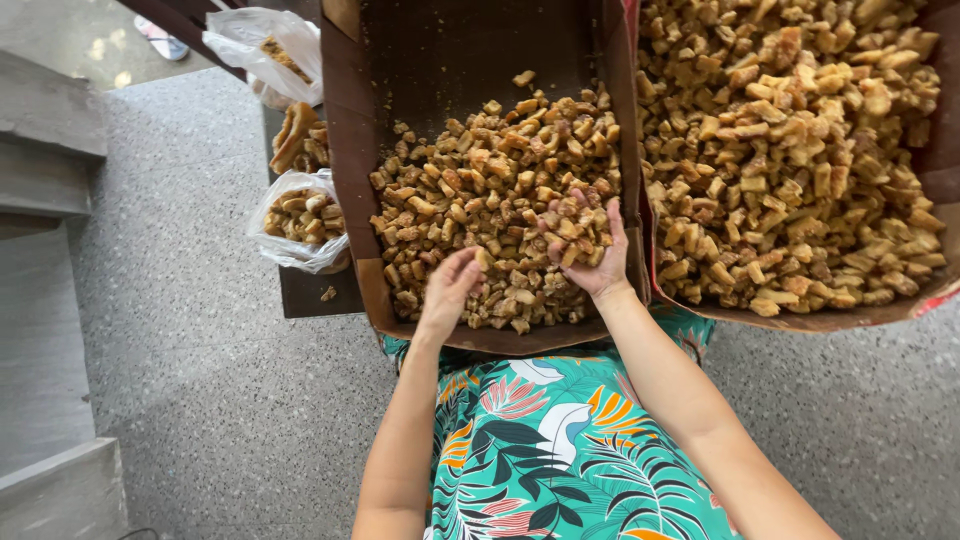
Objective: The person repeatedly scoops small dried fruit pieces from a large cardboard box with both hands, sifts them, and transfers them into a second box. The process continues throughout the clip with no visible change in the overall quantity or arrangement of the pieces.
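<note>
A brown cardboard box (345, 190) in front of me holds a heap of small golden-brown fried snack pieces (470, 190). My right hand (590, 250) is cupped palm up inside the box near its right wall, with a handful of the pieces resting in it. Just to its left, my left hand (450, 285) reaches into the heap with fingers bent down among the pieces; what it grips is hidden. A second, larger box (930, 170) on the right is piled high with the same pieces (790, 150).
Clear plastic bags of larger fried snacks (300, 215) sit on a dark bench (310, 290) left of the boxes; another bag (270, 45) lies farther back. Grey speckled floor surrounds everything. Concrete steps (50, 150) rise at the left. My leaf-patterned dress (560, 450) fills the bottom.
</note>
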